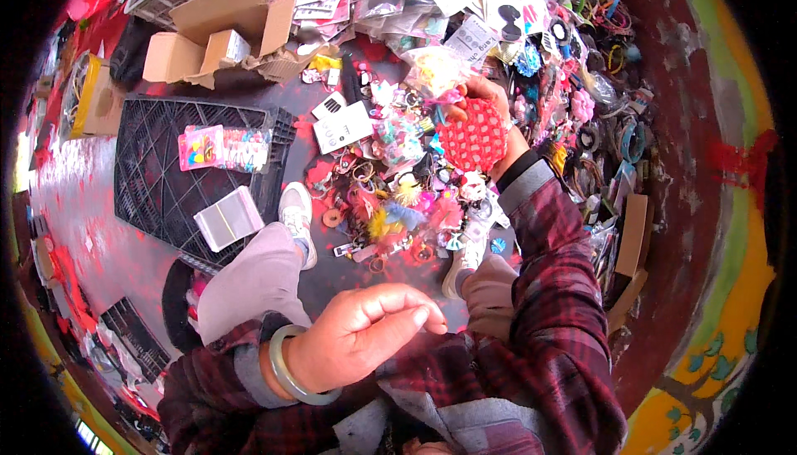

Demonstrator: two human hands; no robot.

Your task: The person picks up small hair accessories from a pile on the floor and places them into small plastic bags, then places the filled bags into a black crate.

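The right hand (pixel 490 102) reaches out toward one o'clock and its fingers are closed around a red knitted pouch (pixel 473 138) with a pale dotted pattern, held above the floor just over a heap of small colourful trinkets (pixel 398 198) (keyrings, pompoms and hair ties, as far as can be told). The left hand (pixel 365 335) hovers close to the body at six o'clock, holding nothing, its fingers loosely curled with thumb and forefinger nearly meeting; a pale green bangle (pixel 286 364) sits on that wrist. Both sleeves are dark red plaid. At nine o'clock from the pouch lies a black plastic crate (pixel 158 181), upside down on the floor, carrying a packet of coloured clips (pixel 222 148) and a small clear box (pixel 228 218). Toward eleven o'clock stand open cardboard boxes (pixel 216 36). White shoes (pixel 296 210) rest just beside the trinket heap.
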